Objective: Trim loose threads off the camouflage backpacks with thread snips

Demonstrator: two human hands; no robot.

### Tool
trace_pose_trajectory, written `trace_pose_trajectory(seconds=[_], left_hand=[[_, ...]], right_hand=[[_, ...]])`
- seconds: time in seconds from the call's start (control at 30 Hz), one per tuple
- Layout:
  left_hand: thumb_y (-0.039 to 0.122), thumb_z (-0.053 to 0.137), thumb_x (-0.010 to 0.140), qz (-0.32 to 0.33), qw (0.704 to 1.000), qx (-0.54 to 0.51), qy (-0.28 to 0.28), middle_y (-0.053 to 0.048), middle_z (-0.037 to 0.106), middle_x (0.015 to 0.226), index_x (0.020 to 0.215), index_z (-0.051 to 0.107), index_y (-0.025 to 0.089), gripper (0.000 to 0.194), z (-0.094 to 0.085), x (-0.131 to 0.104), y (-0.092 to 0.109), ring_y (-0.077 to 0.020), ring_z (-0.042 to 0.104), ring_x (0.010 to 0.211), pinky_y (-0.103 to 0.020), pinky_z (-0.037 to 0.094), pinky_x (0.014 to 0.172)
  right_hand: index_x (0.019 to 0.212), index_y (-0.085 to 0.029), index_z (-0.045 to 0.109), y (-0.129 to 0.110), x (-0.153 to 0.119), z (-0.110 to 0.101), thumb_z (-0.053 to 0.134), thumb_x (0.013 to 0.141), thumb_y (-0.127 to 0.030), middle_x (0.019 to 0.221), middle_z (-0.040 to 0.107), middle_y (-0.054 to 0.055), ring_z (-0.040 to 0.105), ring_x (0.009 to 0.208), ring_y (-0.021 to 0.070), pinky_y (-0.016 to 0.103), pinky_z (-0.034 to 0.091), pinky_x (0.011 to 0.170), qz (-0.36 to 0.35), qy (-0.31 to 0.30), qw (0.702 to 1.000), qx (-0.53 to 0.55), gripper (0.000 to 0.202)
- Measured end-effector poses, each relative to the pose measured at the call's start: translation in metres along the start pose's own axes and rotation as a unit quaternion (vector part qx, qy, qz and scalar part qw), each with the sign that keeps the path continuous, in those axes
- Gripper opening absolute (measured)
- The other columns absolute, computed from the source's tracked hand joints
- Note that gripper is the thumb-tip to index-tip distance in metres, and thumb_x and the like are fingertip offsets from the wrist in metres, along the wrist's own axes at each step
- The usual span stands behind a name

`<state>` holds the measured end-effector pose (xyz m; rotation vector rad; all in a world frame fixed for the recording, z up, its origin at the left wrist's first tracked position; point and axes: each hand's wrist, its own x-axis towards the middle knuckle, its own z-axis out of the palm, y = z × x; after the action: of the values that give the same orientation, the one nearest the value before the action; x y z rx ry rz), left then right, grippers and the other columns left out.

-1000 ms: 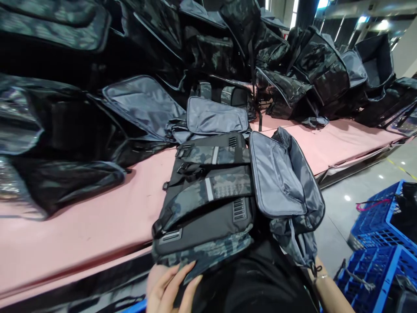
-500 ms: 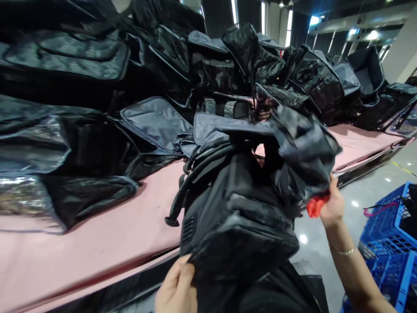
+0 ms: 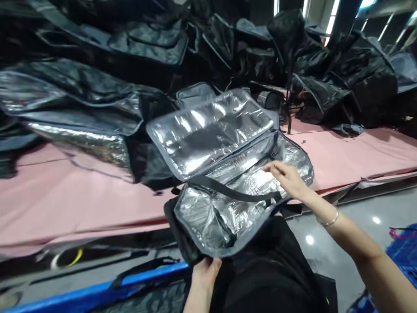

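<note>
An insulated bag [image 3: 224,252] with a crinkled silver foil lining lies open in front of me. Its foil-lined lid [image 3: 211,130] is folded back toward the table, and a black strap [image 3: 228,190] crosses the opening. My left hand [image 3: 206,270] grips the bag's near lower corner, its fingertips partly hidden under the black side. Over the foil interior, near the right end, hovers my right hand [image 3: 286,177], fingers loosely stretched and apart, with no object visible in it. Whether its fingertips touch the lining I cannot tell.
A long table with a pink cover [image 3: 97,195] carries heaped black bags [image 3: 352,78], some foil-lined. At lower left is a blue crate rim [image 3: 146,278]; another blue crate [image 3: 404,252] stands on the floor at right. A yellow-and-white ring [image 3: 67,258] lies below the table edge.
The bag has turned so its silver inside faces up, with the lid laid back. My right hand has let go of the dark fabric and red piece and moved over the opening.
</note>
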<state>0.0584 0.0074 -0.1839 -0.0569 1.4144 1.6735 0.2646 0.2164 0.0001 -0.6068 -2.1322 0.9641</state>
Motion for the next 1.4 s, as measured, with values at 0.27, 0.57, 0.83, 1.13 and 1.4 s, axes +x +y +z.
trace_pose_trajectory(seconds=[0.27, 0.57, 0.83, 1.13, 1.4], left_hand=[[0.010, 0.040, 0.080, -0.074, 0.979, -0.164, 0.098, -0.007, 0.065, 0.078, 0.075, 0.061, 0.016, 0.022, -0.028, -0.023, -0.012, -0.0164, 0.064, 0.071, -0.031, 0.055, 0.063], [0.026, 0.048, 0.086, -0.013, 0.961, -0.149, 0.235, -0.002, 0.068, 0.086, 0.086, 0.066, 0.018, 0.020, -0.055, -0.051, -0.013, -0.0166, 0.062, 0.083, -0.030, 0.051, 0.079], [0.050, 0.060, 0.076, 0.046, 0.968, 0.023, 0.247, -0.004, 0.057, 0.123, 0.110, 0.057, 0.023, 0.044, -0.072, -0.087, -0.031, -0.0190, 0.054, 0.111, -0.028, 0.048, 0.085], [0.045, 0.079, 0.050, -0.058, 0.971, 0.152, 0.173, -0.007, 0.069, 0.081, 0.084, 0.065, 0.012, 0.050, -0.078, -0.069, -0.052, -0.0209, 0.064, 0.072, -0.030, 0.052, 0.066], [0.046, 0.076, 0.052, -0.055, 0.961, 0.225, 0.153, -0.006, 0.068, 0.070, 0.077, 0.065, 0.011, 0.044, -0.080, -0.062, -0.049, -0.0208, 0.062, 0.063, -0.030, 0.049, 0.059]], right_hand=[[0.093, -0.014, 0.060, 0.033, -0.063, 0.032, 0.041, 0.076, -0.002, 0.077, 0.063, 0.007, 0.057, 0.077, 0.0217, 0.031, 0.037, 0.073, 0.072, -0.212, 0.897, -0.380, 0.029], [0.116, -0.011, 0.056, -0.001, -0.159, 0.082, 0.040, 0.081, -0.004, 0.103, 0.064, 0.010, 0.056, 0.094, 0.0217, 0.033, 0.036, 0.088, 0.076, -0.346, 0.883, -0.310, 0.039], [0.121, -0.002, 0.054, -0.004, -0.179, 0.104, 0.044, 0.084, -0.004, 0.119, 0.058, 0.019, 0.056, 0.109, 0.0249, 0.034, 0.040, 0.097, 0.046, -0.423, 0.829, -0.364, 0.039], [0.107, -0.005, 0.061, -0.013, -0.173, 0.102, 0.051, 0.082, -0.006, 0.098, 0.066, 0.016, 0.062, 0.091, 0.0256, 0.036, 0.048, 0.082, -0.001, -0.450, 0.809, -0.378, 0.027], [0.099, -0.008, 0.057, -0.017, -0.170, 0.101, 0.043, 0.079, 0.001, 0.087, 0.064, 0.014, 0.061, 0.085, 0.0246, 0.035, 0.043, 0.076, 0.039, -0.472, 0.805, -0.357, 0.027]])
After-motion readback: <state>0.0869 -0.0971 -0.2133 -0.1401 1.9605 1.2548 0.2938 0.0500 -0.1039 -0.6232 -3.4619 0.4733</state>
